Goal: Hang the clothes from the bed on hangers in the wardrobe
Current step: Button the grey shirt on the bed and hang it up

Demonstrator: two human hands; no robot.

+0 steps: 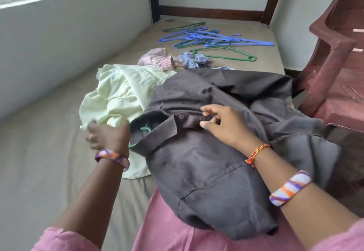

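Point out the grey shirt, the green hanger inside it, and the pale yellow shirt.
grey shirt [197,162]: head view, front panel.
green hanger [146,128]: head view, hook at the collar.
pale yellow shirt [118,95]: head view, crumpled middle.

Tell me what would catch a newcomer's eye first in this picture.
The dark grey shirt spread across the near bed, a green hanger showing at its collar between the left hand and right hand. Beyond, blue and green hangers lie heaped at the far end.
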